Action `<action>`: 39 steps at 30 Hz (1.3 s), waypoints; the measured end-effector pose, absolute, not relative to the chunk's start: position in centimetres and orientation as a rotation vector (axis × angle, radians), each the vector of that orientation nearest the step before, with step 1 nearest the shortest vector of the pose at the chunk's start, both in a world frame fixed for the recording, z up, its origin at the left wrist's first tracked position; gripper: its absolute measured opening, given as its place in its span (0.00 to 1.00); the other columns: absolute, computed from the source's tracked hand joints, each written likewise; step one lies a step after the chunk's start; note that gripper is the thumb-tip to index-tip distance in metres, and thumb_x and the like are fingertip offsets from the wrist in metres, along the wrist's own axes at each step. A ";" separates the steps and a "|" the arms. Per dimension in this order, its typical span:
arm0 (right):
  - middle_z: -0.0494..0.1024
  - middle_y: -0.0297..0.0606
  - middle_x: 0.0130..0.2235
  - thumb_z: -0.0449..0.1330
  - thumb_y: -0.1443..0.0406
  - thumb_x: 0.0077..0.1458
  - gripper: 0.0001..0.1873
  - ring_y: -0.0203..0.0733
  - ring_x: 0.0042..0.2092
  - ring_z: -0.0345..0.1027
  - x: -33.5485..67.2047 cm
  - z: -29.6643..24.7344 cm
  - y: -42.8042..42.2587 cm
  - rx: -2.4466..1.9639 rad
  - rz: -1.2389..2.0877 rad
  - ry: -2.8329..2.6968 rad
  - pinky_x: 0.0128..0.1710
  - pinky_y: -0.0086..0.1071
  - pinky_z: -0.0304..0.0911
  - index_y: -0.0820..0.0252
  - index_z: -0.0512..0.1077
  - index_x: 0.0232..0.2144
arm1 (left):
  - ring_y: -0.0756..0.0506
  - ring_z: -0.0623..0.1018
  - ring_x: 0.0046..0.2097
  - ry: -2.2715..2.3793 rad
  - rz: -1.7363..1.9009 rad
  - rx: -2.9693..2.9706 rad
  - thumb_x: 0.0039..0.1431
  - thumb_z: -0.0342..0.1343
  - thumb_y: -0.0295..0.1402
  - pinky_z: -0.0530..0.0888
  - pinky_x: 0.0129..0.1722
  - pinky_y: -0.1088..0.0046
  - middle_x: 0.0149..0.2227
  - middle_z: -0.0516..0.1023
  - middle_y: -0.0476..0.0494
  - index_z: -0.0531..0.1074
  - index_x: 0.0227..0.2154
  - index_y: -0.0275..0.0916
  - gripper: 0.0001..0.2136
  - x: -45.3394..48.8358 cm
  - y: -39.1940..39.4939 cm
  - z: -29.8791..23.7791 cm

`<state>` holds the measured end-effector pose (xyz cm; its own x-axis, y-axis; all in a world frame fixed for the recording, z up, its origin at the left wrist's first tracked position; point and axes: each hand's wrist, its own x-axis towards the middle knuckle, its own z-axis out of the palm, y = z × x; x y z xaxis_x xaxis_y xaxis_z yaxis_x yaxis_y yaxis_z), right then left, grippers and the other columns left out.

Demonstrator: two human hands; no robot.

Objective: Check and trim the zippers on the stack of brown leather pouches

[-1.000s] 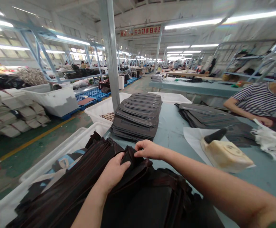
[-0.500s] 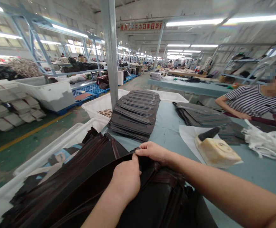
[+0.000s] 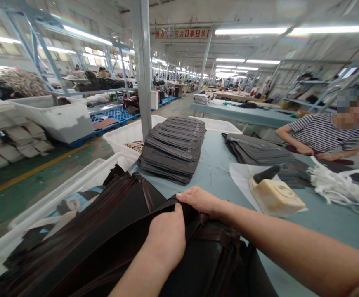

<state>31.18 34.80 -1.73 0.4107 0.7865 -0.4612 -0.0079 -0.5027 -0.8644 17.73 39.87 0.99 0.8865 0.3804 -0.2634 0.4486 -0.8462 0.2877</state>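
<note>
My left hand (image 3: 168,235) is closed on the edge of a black leather-like piece (image 3: 142,225). Just beyond it, my right hand (image 3: 199,201) pinches the same edge, thumb on top; its other fingers are partly hidden under the material. The two hands are close together. Both are over a thick pile of dark leather-like pieces (image 3: 83,231) with brownish edges, which fans out to the left. More folded dark pieces (image 3: 212,255) lie below my right wrist.
A stack of grey panels (image 3: 173,150) stands ahead on the blue-green table (image 3: 215,165). To the right are a yellowish block (image 3: 277,198) with a black-handled tool (image 3: 266,174), white strips (image 3: 337,181) and a co-worker (image 3: 324,130). A metal post (image 3: 140,70) and white bins (image 3: 117,138) stand at left.
The view has shifted slightly. My hands keep their hold on the black piece's edge, with the left index finger a little lower. The co-worker's hands have moved closer together.
</note>
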 end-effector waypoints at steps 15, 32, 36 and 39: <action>0.73 0.35 0.22 0.63 0.63 0.37 0.12 0.33 0.23 0.65 32.6 -1.0 32.8 -1.393 1.551 -0.621 0.27 0.28 0.60 0.67 0.71 0.24 | 0.36 0.75 0.37 0.599 -0.335 2.777 0.53 0.42 0.27 0.70 0.35 0.60 0.36 0.75 0.33 0.62 0.49 0.33 0.19 17.7 39.3 2.1; 0.71 0.28 0.21 0.58 0.71 0.36 0.06 0.29 0.22 0.61 32.3 -1.2 31.9 -1.558 1.411 -0.893 0.23 0.22 0.57 0.65 0.69 0.24 | 0.39 0.70 0.44 1.168 0.054 2.825 0.52 0.47 0.34 0.66 0.40 0.64 0.41 0.73 0.40 0.68 0.42 0.41 0.14 15.1 47.9 1.6; 0.72 0.30 0.25 0.56 0.72 0.37 0.08 0.31 0.26 0.63 31.9 -1.2 32.0 -1.564 1.398 -1.014 0.29 0.25 0.60 0.64 0.70 0.26 | 0.36 0.67 0.47 1.361 -0.011 2.811 0.49 0.51 0.36 0.67 0.39 0.60 0.45 0.69 0.35 0.62 0.47 0.36 0.21 14.7 49.2 -1.2; 0.73 0.31 0.27 0.56 0.71 0.37 0.11 0.31 0.28 0.64 31.8 -0.8 32.1 -1.528 1.470 -1.063 0.31 0.25 0.59 0.64 0.70 0.29 | 0.35 0.66 0.48 1.405 -0.105 2.730 0.46 0.53 0.38 0.66 0.41 0.56 0.46 0.67 0.34 0.61 0.47 0.34 0.24 14.4 49.5 -2.7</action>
